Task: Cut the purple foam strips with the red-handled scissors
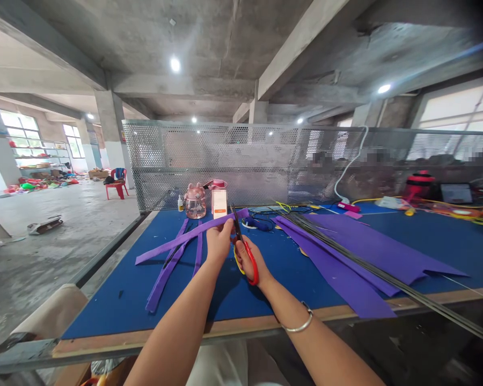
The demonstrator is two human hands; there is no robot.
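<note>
My left hand point(218, 241) pinches a long purple strip point(173, 242) near its right end, holding it above the table. The strip's other end reaches out to the left. In my right hand point(253, 261) is a pair of scissors point(251, 262) with red and yellow handles. Their dark blades point up and away, at the strip just right of my left fingers. Whether the blades are parted is too small to tell. More purple strips point(160, 289) lie on the blue tabletop point(116, 300) below and left of my left hand.
Purple sheets point(346, 252) with a bundle of thin dark rods point(370, 262) across them cover the right side, the rods overhanging the front edge. Behind my hands stand a pink bottle point(195, 202), a white and orange box point(220, 202) and a perforated metal screen point(225, 155). A dark blue tool point(260, 223) lies nearby.
</note>
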